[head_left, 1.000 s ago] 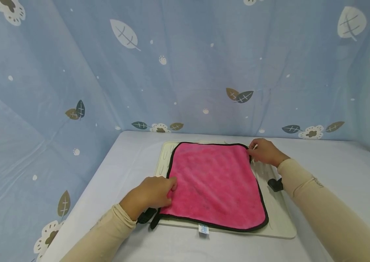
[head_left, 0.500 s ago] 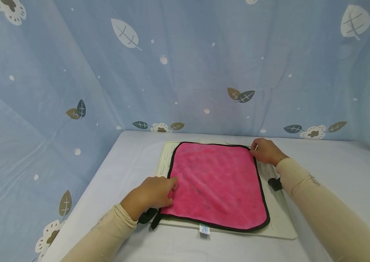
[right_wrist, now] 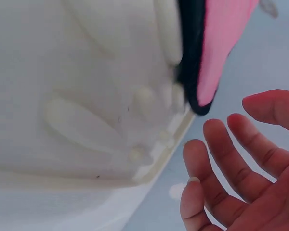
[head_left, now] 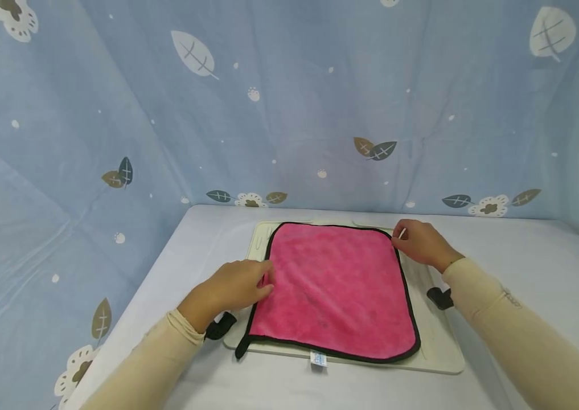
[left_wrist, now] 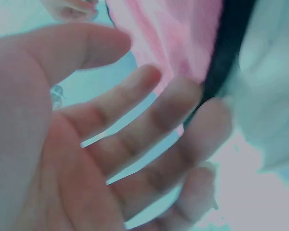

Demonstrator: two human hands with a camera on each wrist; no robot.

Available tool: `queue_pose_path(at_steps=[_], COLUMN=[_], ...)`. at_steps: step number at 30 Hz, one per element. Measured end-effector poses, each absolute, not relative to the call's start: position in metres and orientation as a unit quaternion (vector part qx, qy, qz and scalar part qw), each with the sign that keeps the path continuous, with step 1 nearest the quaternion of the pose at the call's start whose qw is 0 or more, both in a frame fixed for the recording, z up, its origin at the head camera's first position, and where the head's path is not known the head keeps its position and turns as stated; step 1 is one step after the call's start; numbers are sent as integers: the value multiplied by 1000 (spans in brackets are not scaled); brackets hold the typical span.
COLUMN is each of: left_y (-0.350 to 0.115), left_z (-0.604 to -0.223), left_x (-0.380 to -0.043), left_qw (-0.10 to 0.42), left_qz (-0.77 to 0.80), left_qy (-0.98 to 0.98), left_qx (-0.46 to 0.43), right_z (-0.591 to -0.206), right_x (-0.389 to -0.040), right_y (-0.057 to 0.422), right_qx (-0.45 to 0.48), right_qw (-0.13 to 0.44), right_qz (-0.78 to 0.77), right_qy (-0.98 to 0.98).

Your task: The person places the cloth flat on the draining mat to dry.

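A pink cloth [head_left: 337, 290] with a black border lies spread flat on a cream board [head_left: 443, 347] with raised oval marks. Its black loop [head_left: 242, 346] sticks out at the near left corner, and a small white tag [head_left: 318, 358] hangs from the near edge. My left hand [head_left: 238, 285] hovers at the cloth's left edge; the left wrist view shows its fingers [left_wrist: 149, 120] loosely bent with nothing held. By the far right corner is my right hand [head_left: 419, 242]. In the right wrist view its relaxed fingers [right_wrist: 231, 159] stand apart from the cloth corner [right_wrist: 204, 103].
The board rests on a table with a white cover [head_left: 525, 273]. A blue patterned curtain [head_left: 289, 114] rises behind the table and along its left side. Black camera straps [head_left: 440, 297] show at both wrists.
The cloth's far right corner was drawn outward to the right, then my right hand let it go. My left hand has lifted off the cloth and shifted slightly away from me.
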State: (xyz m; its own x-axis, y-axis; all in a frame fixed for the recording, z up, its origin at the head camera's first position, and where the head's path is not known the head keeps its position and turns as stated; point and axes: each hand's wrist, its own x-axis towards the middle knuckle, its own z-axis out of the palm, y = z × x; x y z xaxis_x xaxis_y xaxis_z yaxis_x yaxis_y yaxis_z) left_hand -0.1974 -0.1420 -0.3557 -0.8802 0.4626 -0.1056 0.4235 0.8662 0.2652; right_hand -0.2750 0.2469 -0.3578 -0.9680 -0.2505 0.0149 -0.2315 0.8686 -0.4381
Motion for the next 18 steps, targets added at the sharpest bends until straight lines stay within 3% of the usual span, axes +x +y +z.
queue_pose_path(at_steps=[8,18], left_y=[-135,-125], left_z=[-352,-367], left_x=[-221,-234], left_qw=[28,79], left_qz=[89,104], left_qy=[966,957], left_qx=[240,259], right_z=[-353,-351], right_x=[-232,-183], right_y=[236,218], right_qx=[-174,-258], right_qw=[10,43], right_qz=[-230,-257], right_qy=[958,930])
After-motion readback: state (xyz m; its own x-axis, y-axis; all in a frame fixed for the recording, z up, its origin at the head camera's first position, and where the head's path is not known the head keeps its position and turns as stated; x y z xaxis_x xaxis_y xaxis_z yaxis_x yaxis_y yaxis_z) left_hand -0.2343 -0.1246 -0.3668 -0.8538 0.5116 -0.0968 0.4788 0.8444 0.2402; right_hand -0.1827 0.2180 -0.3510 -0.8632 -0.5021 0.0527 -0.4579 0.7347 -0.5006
